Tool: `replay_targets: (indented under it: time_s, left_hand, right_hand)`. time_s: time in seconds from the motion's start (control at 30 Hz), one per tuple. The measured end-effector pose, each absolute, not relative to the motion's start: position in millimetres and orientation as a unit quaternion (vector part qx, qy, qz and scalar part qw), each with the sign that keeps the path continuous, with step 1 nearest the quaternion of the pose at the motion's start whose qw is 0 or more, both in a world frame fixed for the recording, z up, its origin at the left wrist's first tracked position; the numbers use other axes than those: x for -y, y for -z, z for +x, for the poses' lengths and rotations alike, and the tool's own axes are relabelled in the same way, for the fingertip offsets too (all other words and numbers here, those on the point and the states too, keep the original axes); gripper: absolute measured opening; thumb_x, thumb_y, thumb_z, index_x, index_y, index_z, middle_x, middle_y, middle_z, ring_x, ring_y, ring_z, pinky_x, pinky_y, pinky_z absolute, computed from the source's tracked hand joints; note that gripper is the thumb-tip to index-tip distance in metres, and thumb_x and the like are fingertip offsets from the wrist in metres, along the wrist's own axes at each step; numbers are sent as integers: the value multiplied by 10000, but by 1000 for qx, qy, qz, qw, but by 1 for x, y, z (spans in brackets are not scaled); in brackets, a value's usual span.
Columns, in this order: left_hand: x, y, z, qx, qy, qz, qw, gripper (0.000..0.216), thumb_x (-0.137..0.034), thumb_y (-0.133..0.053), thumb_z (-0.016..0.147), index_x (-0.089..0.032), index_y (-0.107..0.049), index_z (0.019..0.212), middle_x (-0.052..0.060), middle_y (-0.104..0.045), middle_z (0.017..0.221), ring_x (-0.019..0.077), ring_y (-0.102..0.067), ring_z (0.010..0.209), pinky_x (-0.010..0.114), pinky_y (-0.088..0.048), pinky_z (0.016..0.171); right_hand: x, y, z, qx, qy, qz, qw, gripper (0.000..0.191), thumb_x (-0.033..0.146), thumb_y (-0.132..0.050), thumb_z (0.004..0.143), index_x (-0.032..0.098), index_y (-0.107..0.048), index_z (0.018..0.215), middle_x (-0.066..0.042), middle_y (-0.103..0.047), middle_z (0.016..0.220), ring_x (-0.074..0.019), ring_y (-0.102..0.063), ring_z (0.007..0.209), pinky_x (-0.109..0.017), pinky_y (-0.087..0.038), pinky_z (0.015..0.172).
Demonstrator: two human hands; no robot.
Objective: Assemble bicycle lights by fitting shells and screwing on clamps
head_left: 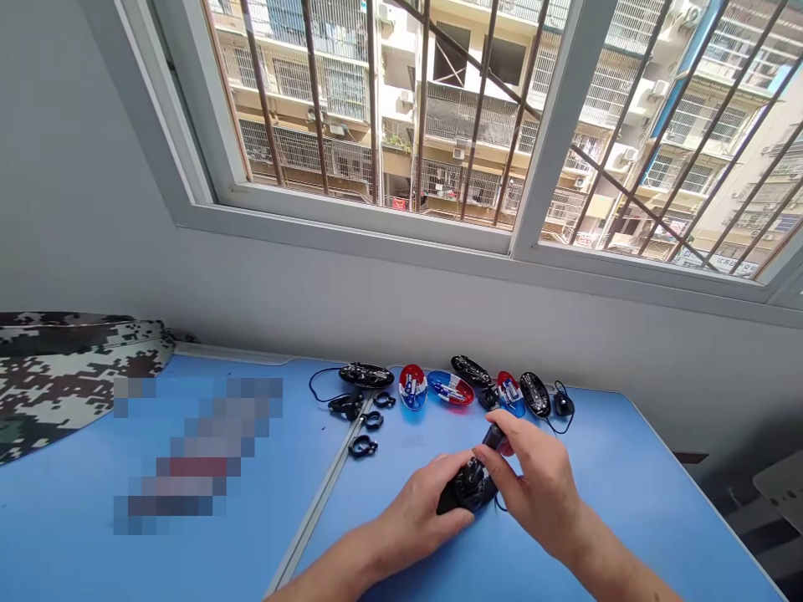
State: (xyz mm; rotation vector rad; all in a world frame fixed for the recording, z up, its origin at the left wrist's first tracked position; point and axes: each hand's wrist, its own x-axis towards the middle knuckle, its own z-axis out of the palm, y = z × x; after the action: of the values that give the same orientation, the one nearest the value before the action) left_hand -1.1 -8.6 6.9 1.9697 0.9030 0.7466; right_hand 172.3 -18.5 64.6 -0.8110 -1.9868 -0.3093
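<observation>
My left hand [427,503] is wrapped round a dark, rounded device [469,485] low over the blue table. My right hand [539,485] pinches a short black cylindrical piece [494,436] at the device's upper end, between thumb and fingers. Both hands sit close together, and the fingers cover much of the device, so its exact kind is hidden. A thin black cord [500,502] shows just beneath my right hand. Beyond my hands lie a blue-and-red oval shell [452,388] and a black oval shell [534,395].
Several black ring clamps [362,447] lie left of my hands. A black oval part [366,375] with a cord and a red-and-blue shell [413,388] line the table's back edge. Camouflage cloth [81,368] covers the far left corner; a blurred patch hides something nearby. A barred window is above.
</observation>
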Motion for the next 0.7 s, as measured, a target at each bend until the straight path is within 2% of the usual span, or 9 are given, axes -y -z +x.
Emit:
replay_targets:
  time_s: [0.2, 0.4, 0.6, 0.7]
  left_hand:
    - [7, -5, -2, -346, -292, 794, 407, 542, -87, -559, 664, -239, -561, 1184, 14, -651, 1077, 224, -545, 917, 312, -434, 875]
    - [6, -5, -2, -336, -297, 798, 404, 536, -98, -544, 659, -229, -561, 1178, 21, -651, 1091, 226, -550, 920, 313, -441, 862]
    - [9, -7, -2, -331, -303, 804, 391, 342, -127, -544, 665, -208, -607, 991, 21, -656, 1012, 219, -549, 902, 295, -465, 827]
    - [10, -7, -2, -331, -313, 798, 395, 257, -215, -548, 757, -198, -598, 1009, 28, -645, 980, 211, -543, 874, 294, -473, 806]
  right_hand:
    - [19, -64, 174, 821, 105, -318, 462, 233, 214, -480, 949, 172, -495, 1178, -39, -673, 744, -149, -570, 560, -263, -486, 518]
    - [20, -71, 178, 848, 35, -292, 441, 300, 162, -490, 932, 179, -490, 1231, -53, -695, 808, -159, -598, 616, -283, -522, 565]
    - [20, -79, 179, 870, -39, -258, 418, 382, 158, -415, 958, 198, -438, 1337, -50, -699, 863, -153, -634, 689, -281, -549, 630]
    - [21, -80, 178, 870, -48, -260, 416, 394, 164, -408, 961, 201, -425, 1353, -54, -702, 885, -155, -641, 712, -283, -553, 649]
